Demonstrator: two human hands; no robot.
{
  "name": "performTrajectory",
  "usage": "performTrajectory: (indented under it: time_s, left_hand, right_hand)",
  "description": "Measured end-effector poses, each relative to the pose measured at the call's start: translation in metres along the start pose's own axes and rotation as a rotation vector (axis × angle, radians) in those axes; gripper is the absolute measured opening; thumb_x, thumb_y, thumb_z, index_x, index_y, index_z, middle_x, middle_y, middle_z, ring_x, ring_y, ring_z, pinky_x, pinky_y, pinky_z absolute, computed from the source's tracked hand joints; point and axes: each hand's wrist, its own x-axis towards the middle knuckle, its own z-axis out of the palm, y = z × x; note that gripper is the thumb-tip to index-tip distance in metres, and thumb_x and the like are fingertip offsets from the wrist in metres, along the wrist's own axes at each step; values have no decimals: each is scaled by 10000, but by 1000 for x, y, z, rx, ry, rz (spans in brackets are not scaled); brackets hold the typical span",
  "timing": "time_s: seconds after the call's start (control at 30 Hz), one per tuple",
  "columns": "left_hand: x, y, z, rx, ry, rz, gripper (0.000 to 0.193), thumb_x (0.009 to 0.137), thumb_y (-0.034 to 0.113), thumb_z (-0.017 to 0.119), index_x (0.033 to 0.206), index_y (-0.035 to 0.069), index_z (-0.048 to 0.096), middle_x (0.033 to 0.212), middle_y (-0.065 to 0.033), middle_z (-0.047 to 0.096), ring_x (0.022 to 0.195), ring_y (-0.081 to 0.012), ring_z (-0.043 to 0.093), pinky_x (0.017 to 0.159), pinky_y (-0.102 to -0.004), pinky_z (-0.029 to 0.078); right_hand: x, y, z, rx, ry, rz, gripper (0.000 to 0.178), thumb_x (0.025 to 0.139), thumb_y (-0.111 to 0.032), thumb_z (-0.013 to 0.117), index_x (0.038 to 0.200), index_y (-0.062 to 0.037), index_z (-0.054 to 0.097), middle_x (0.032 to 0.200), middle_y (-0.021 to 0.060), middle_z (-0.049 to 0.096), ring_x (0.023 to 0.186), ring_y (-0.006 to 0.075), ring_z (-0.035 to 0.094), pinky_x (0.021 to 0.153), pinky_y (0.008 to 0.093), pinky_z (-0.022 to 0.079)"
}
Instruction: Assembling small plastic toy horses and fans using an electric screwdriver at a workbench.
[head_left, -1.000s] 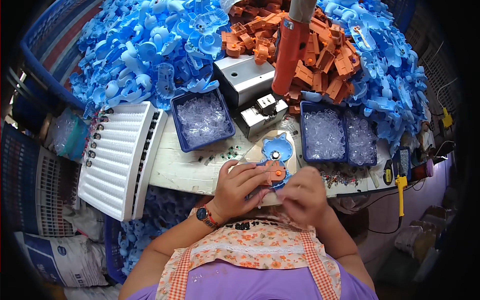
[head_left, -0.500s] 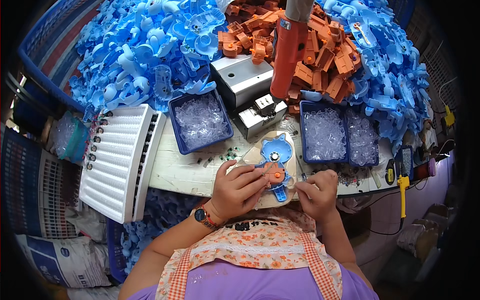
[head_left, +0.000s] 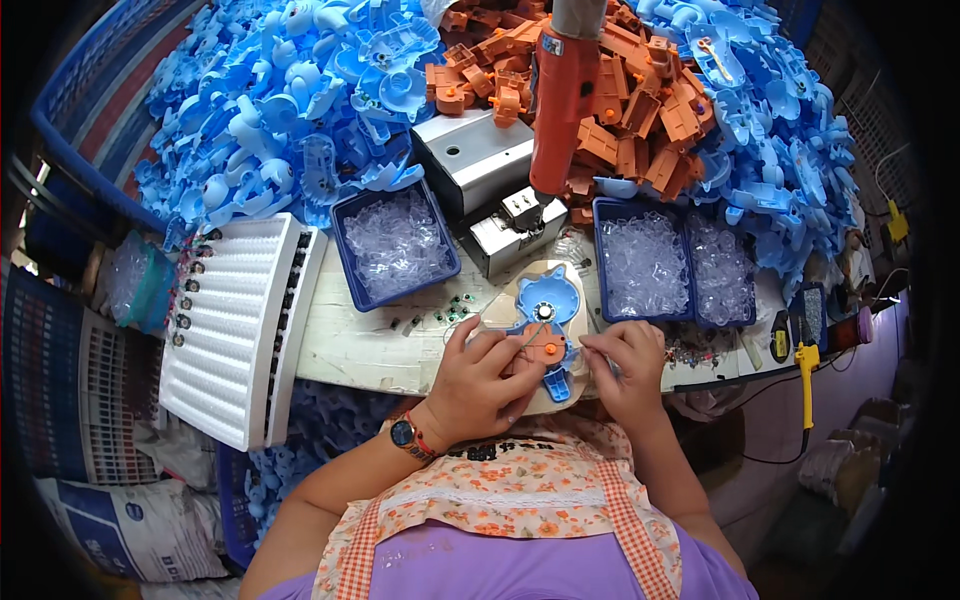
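Observation:
In front of me a blue plastic toy shell half (head_left: pixel 548 292) lies open on a pale wooden fixture (head_left: pixel 520 290). An orange plastic box (head_left: pixel 547 347) with a small orange knob sits in its lower part. My left hand (head_left: pixel 485 375) is closed against the box's left side, its fingertips pressed together there; a thin wire-like line shows by them. At the shell's right edge, my right hand (head_left: pixel 628 365) is pinched, and whatever is between its fingertips is too small to make out.
An orange-red electric screwdriver (head_left: pixel 565 110) hangs just beyond the fixture, above a metal device (head_left: pixel 515 240). Blue trays (head_left: pixel 347 250) of clear parts stand on both sides. White foam racks (head_left: pixel 225 340) sit left; a yellow soldering iron (head_left: pixel 806 385) hangs right. Blue and orange parts pile behind.
My right hand has moved slightly up and left, closer to the shell, its fingers at the shell's edge. My left hand stays at the orange box, fingers shifted a little.

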Motion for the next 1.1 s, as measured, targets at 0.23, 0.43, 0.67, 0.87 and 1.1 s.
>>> performTrajectory:
  time_s: [0.23, 0.43, 0.67, 0.87, 1.1]
  left_hand:
    - [-4, -2, 1, 22, -27, 30, 320, 710, 224, 707, 1026, 227, 656, 1092, -82, 560, 1009, -267, 547, 984, -528, 370]
    - [-3, 1, 1, 55, -64, 27, 340, 713, 237, 709, 1050, 247, 658, 1102, -101, 532, 1015, -280, 530, 994, -527, 366]
    - [-5, 1, 2, 36, -76, 21, 357, 718, 232, 703, 1072, 241, 657, 1116, -112, 518, 1039, -288, 512, 1001, -528, 358]
    - [-5, 0, 1, 33, -77, 22, 359, 721, 230, 700, 1077, 242, 654, 1115, -112, 518, 1043, -290, 509, 1004, -527, 356]
    - [-5, 1, 0, 29, -78, 12, 352, 720, 228, 698, 1069, 239, 653, 1126, -116, 522, 1046, -293, 513, 1012, -525, 348]
  right_hand:
    - [9, 4, -1, -104, -67, -143, 151, 718, -109, 731, 864, -147, 716, 811, 6, 569, 808, 201, 532, 797, 365, 351]
    - [13, -2, -8, -65, -139, -67, 162, 686, -140, 755, 841, -134, 708, 822, -1, 579, 825, 197, 539, 833, 379, 343]
    - [10, 0, -16, -77, -113, -99, 144, 676, -129, 762, 802, -134, 692, 832, 4, 584, 826, 205, 537, 841, 382, 337]
    - [9, -3, -11, -122, -73, -59, 113, 696, -142, 758, 789, -132, 693, 816, -2, 596, 828, 195, 546, 857, 388, 333]
    - [5, -2, -7, -60, -112, 77, 107, 705, -162, 754, 779, -126, 685, 853, 13, 586, 870, 214, 537, 883, 390, 317]
